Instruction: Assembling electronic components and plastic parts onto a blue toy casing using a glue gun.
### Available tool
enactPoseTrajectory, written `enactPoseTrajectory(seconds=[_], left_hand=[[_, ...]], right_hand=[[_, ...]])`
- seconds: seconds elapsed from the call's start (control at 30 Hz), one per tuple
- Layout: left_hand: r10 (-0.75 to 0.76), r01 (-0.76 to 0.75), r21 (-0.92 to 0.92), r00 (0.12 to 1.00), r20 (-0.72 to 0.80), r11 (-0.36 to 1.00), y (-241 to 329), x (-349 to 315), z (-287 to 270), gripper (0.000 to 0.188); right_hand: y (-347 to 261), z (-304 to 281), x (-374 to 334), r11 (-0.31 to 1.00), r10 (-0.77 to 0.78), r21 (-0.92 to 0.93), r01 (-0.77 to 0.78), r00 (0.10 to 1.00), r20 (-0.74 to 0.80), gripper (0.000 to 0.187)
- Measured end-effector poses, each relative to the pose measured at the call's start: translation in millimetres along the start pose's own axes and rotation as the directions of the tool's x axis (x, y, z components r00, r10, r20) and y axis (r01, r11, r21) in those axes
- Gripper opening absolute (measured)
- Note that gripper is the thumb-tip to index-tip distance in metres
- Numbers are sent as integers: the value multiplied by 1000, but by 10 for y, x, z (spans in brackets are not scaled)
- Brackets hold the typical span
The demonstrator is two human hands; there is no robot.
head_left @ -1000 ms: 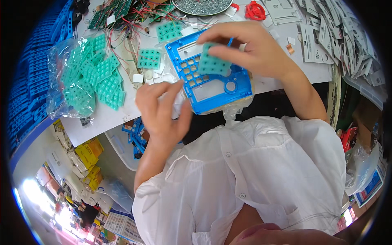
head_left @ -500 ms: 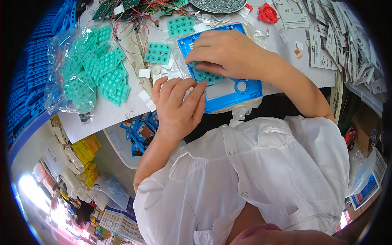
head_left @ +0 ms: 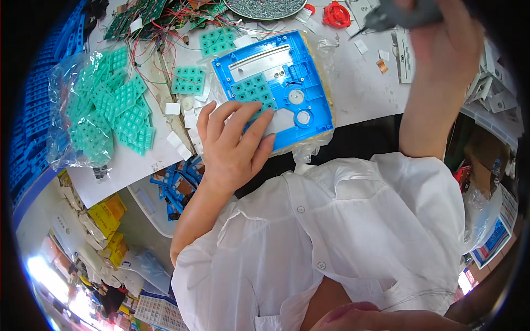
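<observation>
A blue plastic housing (head_left: 317,88) lies open side up on a padded, plastic-wrapped block on the table. A green rubber keypad (head_left: 251,88) sits inside its left half. My left hand (head_left: 232,138) is open, fingers spread, with the fingertips resting on the lower part of the keypad and the near left edge of the housing. Raised at the upper right, my right hand (head_left: 450,47) is closed around a dark grey electric screwdriver (head_left: 400,17). Its thin bit points left; hand and tool are blurred and partly cut off by the frame edge.
Left of the housing are loose green keypads (head_left: 189,81) and a plastic bag of keypads (head_left: 99,118). Wired circuit boards (head_left: 135,22) and a round tray of screws (head_left: 265,7) stand behind. A red tape ring (head_left: 337,15) and white plates (head_left: 497,88) lie right.
My right hand has left the keypad, moved up and right, and now holds the electric screwdriver. My left hand stays at the keypad. The whole view has shifted slightly.
</observation>
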State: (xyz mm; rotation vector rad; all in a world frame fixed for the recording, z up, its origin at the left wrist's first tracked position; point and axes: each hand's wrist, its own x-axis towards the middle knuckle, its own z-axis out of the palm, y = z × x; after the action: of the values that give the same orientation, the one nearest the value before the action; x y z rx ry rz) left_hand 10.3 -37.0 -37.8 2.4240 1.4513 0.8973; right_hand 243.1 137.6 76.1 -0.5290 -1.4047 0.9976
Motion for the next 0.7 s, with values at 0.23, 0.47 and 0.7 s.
enactPoseTrajectory(seconds=[0.23,0.47,0.7], left_hand=[[-52,52,-16,999,1,999,4,-63,92,35],[-55,55,-30,998,-2,998,0,-67,105,32],[-47,47,-17,999,-15,999,-13,-68,99,32]], right_hand=[[285,144,-717,918,117,296,-264,894,433,48],[338,281,-981,932,207,195,-305,892,402,33],[94,136,-662,967,87,167,-192,867,491,46]])
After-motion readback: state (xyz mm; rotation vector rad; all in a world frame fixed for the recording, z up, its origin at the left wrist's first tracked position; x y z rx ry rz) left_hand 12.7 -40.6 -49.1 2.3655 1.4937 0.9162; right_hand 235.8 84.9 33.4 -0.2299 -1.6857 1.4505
